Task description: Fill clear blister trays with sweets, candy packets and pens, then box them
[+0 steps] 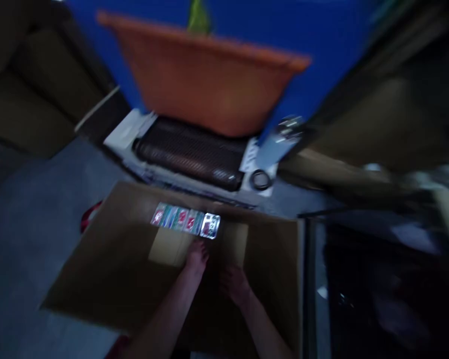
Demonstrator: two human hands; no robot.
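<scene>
Both of my hands reach down into a large open cardboard box (108, 279). My left hand (197, 254) is beside a pale tan block (164, 247), just below a row of small shiny colored packs (177, 218). A brighter silver-edged pack (210, 226) lies at the right end of that row, above my left hand's fingers. My right hand (235, 285) is lower and further right, near a second tan patch (235, 242). Darkness and blur smear the fingers of both hands, so whether they hold anything cannot be made out.
Beyond the box is a dark textured roller or belt (190, 152) under an orange flap (205, 82) on a blue machine (322, 35). A clear bottle-like container (277, 144) and a tape roll (261, 180) stand to its right. Brown cartons (33, 104) are at left.
</scene>
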